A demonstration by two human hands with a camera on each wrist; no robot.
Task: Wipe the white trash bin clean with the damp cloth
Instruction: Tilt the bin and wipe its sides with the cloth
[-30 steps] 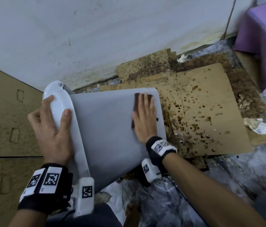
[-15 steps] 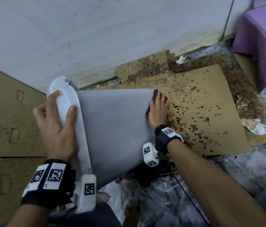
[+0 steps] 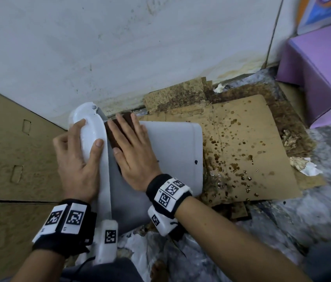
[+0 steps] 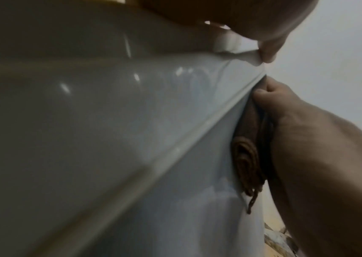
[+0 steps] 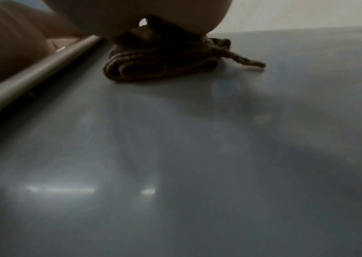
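Straight right fingers (image 3: 120,127) press one brown cloth (image 3: 114,137), seemingly folded, on one bin (image 3: 172,147); left hand (image 3: 77,159) grips its rim

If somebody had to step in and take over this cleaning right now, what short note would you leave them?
Left hand: grips the rim end of the white trash bin, thumb over the edge, steadying it.
Right hand: fingers straight, palm pressing the folded brown cloth flat on the bin's upper side, right beside the rim.
Bin: lying on its side, its base end over the stained cardboard.
Done: cannot tell for sure; the side under the cloth looks mostly clean.
Left: a dark spot near the base end, then the faces not visible from here.
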